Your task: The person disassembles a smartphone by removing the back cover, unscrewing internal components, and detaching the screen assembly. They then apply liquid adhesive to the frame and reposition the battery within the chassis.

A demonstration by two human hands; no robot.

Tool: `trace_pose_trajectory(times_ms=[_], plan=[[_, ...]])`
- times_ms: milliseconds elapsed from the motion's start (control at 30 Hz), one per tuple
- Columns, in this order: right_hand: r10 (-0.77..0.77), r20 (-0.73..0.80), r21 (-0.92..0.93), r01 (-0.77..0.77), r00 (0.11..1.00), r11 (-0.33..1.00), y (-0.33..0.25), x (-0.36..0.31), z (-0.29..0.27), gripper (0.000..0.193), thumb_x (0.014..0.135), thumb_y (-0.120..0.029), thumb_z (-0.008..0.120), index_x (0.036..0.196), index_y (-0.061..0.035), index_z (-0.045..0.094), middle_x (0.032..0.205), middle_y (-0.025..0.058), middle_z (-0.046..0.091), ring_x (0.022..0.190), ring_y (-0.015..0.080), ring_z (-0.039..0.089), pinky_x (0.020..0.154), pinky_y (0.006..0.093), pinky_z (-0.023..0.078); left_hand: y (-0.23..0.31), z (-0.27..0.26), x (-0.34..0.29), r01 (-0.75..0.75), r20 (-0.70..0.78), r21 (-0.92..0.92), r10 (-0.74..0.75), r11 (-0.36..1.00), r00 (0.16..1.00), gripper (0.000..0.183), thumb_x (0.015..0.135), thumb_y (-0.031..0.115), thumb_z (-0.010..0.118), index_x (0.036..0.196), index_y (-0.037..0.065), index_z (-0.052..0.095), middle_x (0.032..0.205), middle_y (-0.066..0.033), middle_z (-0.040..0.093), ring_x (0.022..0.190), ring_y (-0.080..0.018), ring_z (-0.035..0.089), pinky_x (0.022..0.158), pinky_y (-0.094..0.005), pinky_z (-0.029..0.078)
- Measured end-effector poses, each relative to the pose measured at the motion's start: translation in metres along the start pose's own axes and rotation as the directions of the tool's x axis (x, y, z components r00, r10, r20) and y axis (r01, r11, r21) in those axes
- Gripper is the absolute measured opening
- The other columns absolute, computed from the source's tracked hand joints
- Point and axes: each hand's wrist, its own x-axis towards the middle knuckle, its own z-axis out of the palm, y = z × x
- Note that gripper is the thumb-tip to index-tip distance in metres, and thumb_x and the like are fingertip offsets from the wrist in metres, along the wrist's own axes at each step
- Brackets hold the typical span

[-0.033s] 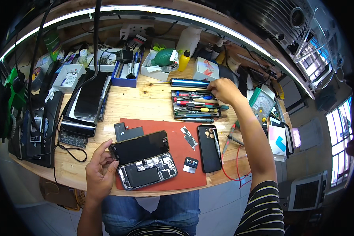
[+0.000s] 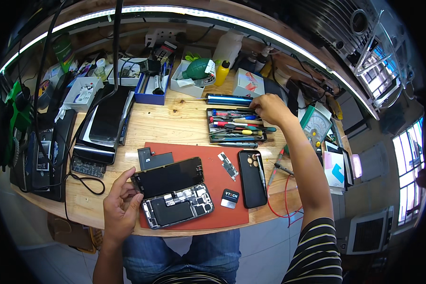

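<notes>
An opened smartphone (image 2: 177, 208) lies on a red mat, its circuit boards and black battery exposed. Its dark screen panel (image 2: 168, 178) is tilted up along the far edge, and my left hand (image 2: 120, 206) grips it by the left edge between thumb and fingers. My right hand (image 2: 270, 109) reaches to the far right corner of a black tool tray (image 2: 208, 127) full of screwdrivers and tweezers. Its fingers are pinched together beside the end of a blue metallic cylinder (image 2: 228, 99); what they hold is hidden.
On the red mat (image 2: 208, 161) are a black phone case (image 2: 252, 194) with a pen-like tool on it, a small metal part (image 2: 228, 166) and a black-and-silver square (image 2: 229, 199). A multimeter (image 2: 315, 125) with red leads stands right. Phones (image 2: 110, 118) and cables crowd the left.
</notes>
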Motion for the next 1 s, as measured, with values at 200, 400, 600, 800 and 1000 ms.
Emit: trace_pose_trajectory(times_ms=[200,400,600,800,1000], plan=[[-0.024,0.139,-0.083,0.035,0.99,0.996,0.002,0.005,-0.007,0.03,0.084,-0.013,0.075,0.113,-0.0081,0.079,0.108,0.0172,0.078,0.105,0.0345,0.073,0.098,0.0472,0.052,-0.002,0.0,0.001,-0.014,0.0,0.005,0.014,1.0,1.0,0.062,0.096,-0.01,0.063,0.154,-0.003,0.043,0.109,-0.0109,0.07,0.102,-0.0141,0.067,0.094,-0.0268,0.051],[0.038,0.051,0.108,-0.043,0.998,0.993,-0.003,-0.004,-0.029,0.031,0.086,-0.022,0.081,0.11,-0.0026,0.08,0.108,0.0227,0.075,0.101,0.039,0.072,0.092,0.0449,0.055,0.003,0.002,0.001,-0.023,-0.023,-0.008,0.022,1.0,0.999,0.06,0.096,-0.012,0.063,0.153,-0.002,0.047,0.108,-0.0118,0.071,0.1,-0.0141,0.069,0.092,-0.0264,0.053],[0.108,-0.085,0.815,0.007,0.99,0.58,-0.036,-0.061,-0.047,0.045,0.097,-0.014,0.072,0.137,0.0062,0.063,0.093,0.0101,0.073,0.083,0.0129,0.067,0.076,0.028,0.054,0.005,0.002,0.001,-0.022,-0.019,0.012,0.022,1.0,1.0,0.062,0.094,-0.013,0.062,0.153,0.001,0.049,0.107,-0.0109,0.071,0.102,-0.0142,0.068,0.094,-0.0272,0.053],[0.452,-0.353,0.879,0.124,0.819,0.46,-0.107,-0.198,-0.018,0.035,0.095,-0.01,0.072,0.123,0.0104,0.067,0.09,0.0153,0.071,0.07,0.0169,0.067,0.064,0.0278,0.055,0.0,0.002,0.002,-0.041,-0.017,-0.002,0.041,0.999,0.999,0.064,0.095,-0.013,0.063,0.155,0.002,0.046,0.11,-0.0135,0.073,0.102,-0.0151,0.069,0.095,-0.0291,0.053],[0.639,-0.29,0.955,0.176,0.712,0.237,-0.16,-0.287,0.02,0.034,0.085,-0.011,0.082,0.103,0.0091,0.062,0.073,0.0121,0.063,0.047,0.0151,0.057,0.043,0.0258,0.046,0.005,0.003,0.003,-0.026,-0.021,0.006,0.026,1.0,0.999,0.065,0.095,-0.013,0.063,0.155,0.002,0.045,0.108,-0.0127,0.073,0.101,-0.0148,0.069,0.096,-0.0291,0.054]])
